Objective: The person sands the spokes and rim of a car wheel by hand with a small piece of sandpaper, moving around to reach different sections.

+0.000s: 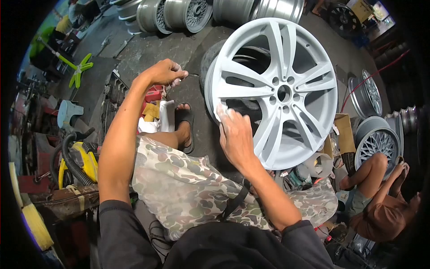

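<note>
A white-coated alloy wheel rim (267, 130) with split spokes stands tilted in front of me, face up toward me, against a dark round support behind it. My right hand (236, 136) is at its left edge, fingers bent and pressed together near the end of a spoke. White dust covers those fingertips, and whatever lies under them is hidden. Raised to the left of the wheel and apart from it, my left hand (166, 73) is closed in a pinch. Something small and whitish shows at its fingertips, too small to name.
Several bare metal rims (188, 14) line the back. A yellow vacuum-like machine (85, 162) and a light blue stool (69, 113) stand left. On the right, a seated person (380, 210) is beside a mesh-spoked rim (377, 145). A cardboard box (345, 134) sits by the wheel.
</note>
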